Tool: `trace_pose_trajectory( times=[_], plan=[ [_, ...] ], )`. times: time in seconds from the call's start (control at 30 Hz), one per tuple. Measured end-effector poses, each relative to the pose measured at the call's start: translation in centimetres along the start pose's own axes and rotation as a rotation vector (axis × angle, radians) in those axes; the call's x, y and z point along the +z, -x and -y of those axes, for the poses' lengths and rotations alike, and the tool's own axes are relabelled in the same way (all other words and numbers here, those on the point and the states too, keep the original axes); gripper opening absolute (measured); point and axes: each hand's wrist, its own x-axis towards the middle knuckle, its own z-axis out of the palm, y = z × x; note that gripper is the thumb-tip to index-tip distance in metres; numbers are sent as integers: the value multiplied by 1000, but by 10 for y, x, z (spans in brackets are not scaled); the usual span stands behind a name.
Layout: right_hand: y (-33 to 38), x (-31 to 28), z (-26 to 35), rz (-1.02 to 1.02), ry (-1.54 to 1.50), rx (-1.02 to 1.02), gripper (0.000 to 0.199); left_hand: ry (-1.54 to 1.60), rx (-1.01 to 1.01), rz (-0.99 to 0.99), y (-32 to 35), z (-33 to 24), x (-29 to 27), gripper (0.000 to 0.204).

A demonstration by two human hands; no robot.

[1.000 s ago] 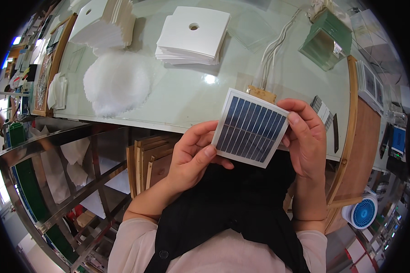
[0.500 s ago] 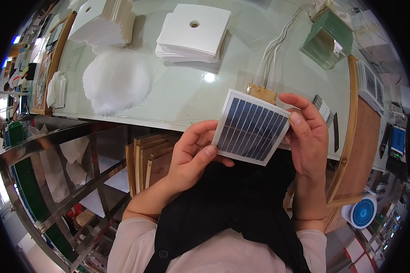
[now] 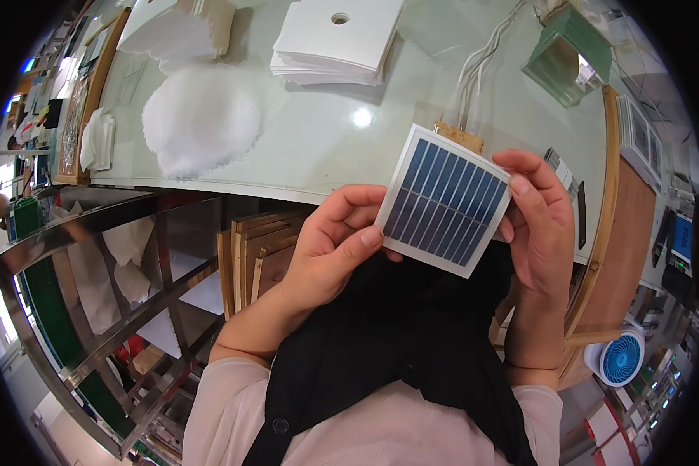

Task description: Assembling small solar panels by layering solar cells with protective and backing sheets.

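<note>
A small square solar panel (image 3: 445,199) sits between both hands, held tilted just above the near edge of the pale green glossy table (image 3: 349,147). Its face is dark blue, ruled into narrow strips by thin pale lines, with a white border all round. The left hand (image 3: 330,248) curls about the panel's left edge, thumb pressed on the front near the lower corner and fingers folded behind. The right hand (image 3: 540,225) grips the right edge, fingers wrapped round the upper corner and thumb against the side.

Behind the panel lies one tan, cork-like block (image 3: 460,136), from which what seem to be three white cables (image 3: 481,70) run up the table; the count is hard to fix there. Farther back rests one stack of white square sheets (image 3: 335,43), the top one with a round hole at its centre. To the left is one fluffy white mound of fibre wadding (image 3: 200,116). One green open-sided box (image 3: 568,56) stands at the upper right. A blue round fan (image 3: 620,359) sits low on the right.
</note>
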Motion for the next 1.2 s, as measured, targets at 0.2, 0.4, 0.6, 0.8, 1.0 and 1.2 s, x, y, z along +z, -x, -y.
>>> trace_pose_trajectory(
  times=[0.2,0.4,0.6,0.8,1.0,1.2],
  plan=[
    [5,8,6,-25,-3,-120,24,7,12,55,1,-2,3,36],
    [6,-1,0,31,35,-154,23,-35,1,6,4,-2,6,37],
    [7,5,16,111,27,-158,22,-39,40,63,4,0,4,35],
    [8,5,6,149,56,-138,25,-71,61,103,3,0,6,34],
    [7,4,3,168,60,-131,22,-100,53,120,7,0,6,34],
    [8,6,4,164,83,-163,20,-83,55,123,7,1,6,33]
  ],
)
